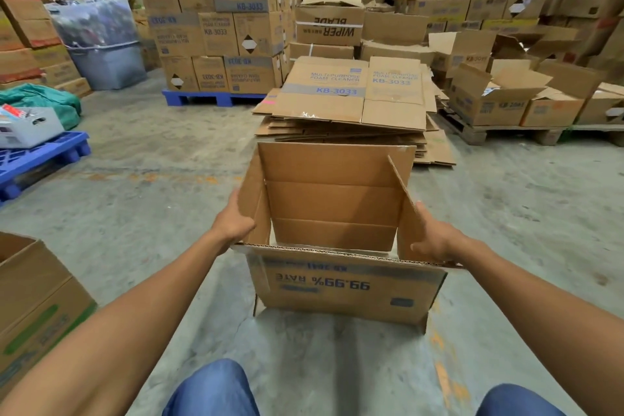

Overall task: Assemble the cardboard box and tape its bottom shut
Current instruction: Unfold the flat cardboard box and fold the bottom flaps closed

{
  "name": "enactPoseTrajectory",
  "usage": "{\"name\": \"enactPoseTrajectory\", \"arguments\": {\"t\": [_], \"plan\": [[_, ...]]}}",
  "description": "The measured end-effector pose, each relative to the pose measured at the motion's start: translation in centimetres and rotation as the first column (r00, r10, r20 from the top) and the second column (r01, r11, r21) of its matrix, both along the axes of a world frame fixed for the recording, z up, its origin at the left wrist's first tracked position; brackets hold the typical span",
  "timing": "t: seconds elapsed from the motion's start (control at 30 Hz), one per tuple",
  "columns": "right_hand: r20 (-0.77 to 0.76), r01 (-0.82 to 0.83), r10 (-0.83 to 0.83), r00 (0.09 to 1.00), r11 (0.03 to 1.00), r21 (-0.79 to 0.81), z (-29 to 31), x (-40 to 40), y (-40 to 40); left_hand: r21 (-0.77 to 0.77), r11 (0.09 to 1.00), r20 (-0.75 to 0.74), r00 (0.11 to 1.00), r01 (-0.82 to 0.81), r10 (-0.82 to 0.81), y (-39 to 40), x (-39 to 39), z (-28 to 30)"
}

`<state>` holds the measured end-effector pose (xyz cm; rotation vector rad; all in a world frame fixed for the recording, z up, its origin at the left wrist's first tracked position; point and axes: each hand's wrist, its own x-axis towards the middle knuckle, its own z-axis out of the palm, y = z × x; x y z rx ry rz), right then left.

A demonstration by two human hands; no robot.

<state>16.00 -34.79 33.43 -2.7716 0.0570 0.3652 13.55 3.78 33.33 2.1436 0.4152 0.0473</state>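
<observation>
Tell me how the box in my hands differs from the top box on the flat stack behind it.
The held box is opened into shape; the stack's top box lies folded flat. Its print faces you upside down; the flat one's reads upright. Both are brown cardboard with blue print.

Brown corrugated cardboard box (pixel 341 284) is standing opened into a rectangular tube on the grey concrete floor, open end facing up. Near wall is showing blue print upside down, "99.99% RATE" readable, plus a small dark blue logo at its right. Top flaps are standing up: the far flap upright, the left flap upright, the right flap tilting inward. Near top edge is showing raw fluted corrugation. Inside, plain brown far wall with horizontal creases is showing; bottom is partly hidden.
</observation>
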Motion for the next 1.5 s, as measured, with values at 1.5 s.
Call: {"name": "enactPoseTrajectory", "arguments": {"t": [1.5], "plan": [[-0.398,-0.778,0.684,0.611,0.612,-0.142,1.2,-6.0,9.2,0.541,0.834,0.038,0.994,-0.107,0.103,0.7,-3.4,0.1]]}}
